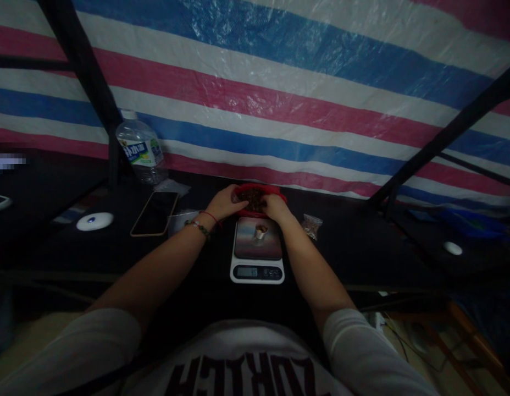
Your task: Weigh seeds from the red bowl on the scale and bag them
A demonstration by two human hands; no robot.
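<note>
A red bowl (275,192) of dark brown bits stands at the back of a dark table, just behind a small white kitchen scale (257,250). My left hand (225,203) rests on the bowl's left rim with its fingers curled into the contents. My right hand (275,208) is at the bowl's front right edge, fingers bent and closed over the brown bits. A small round cup (260,231) sits on the scale's platform, right below both hands. What the fingers hold cannot be made out.
A phone (154,213) lies face up left of the hands, with a water bottle (140,148) behind it and a white round puck (95,221) further left. A small clear bag (311,225) lies right of the scale. A striped tarp (280,99) hangs behind the table.
</note>
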